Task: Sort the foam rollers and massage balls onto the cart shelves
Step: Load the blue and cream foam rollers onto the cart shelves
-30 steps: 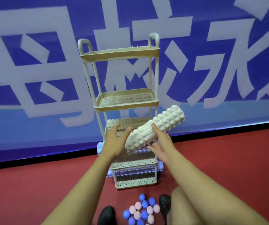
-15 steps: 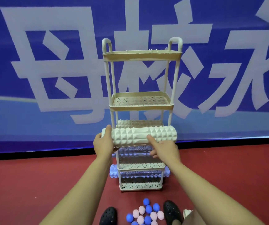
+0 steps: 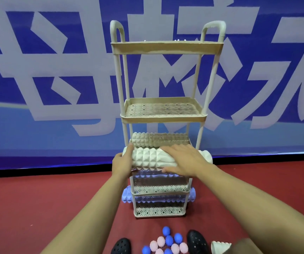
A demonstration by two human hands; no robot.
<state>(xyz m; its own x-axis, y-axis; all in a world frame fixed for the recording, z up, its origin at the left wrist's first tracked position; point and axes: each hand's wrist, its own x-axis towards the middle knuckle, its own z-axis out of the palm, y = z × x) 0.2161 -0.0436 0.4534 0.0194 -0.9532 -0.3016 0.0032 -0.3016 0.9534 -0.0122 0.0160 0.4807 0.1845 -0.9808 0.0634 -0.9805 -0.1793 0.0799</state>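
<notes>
- Left hand cupping the left end of the white foam roller, fingers curled over the top — a clenching grip that steadies that end.
- Right hand laid across the roller's middle, thumb under and fingers spread on top, grasping it; probably to guide it level onto the shelf.
- Held horizontal across the front of the cart, at the third shelf from the top, both ends sticking out past the uprights; wider than the cart, so level entry between the posts looks necessary.
- Seated or still hovering at the lip? Cannot tell.
- Pale, cylindrical, covered in raised pyramid studs and ridges; squashy-looking, easy to hold without slipping.
- A second pale roller just behind on the same shelf, so the front slot looks like the only room left.
- Lilac-blue roller lower down, poking out both sides.
- Second shelf bare; top shelf's contents not visible from here.
- Blue and pink massage balls clustered on the red floor between two black shoes, not yet sorted.
</notes>
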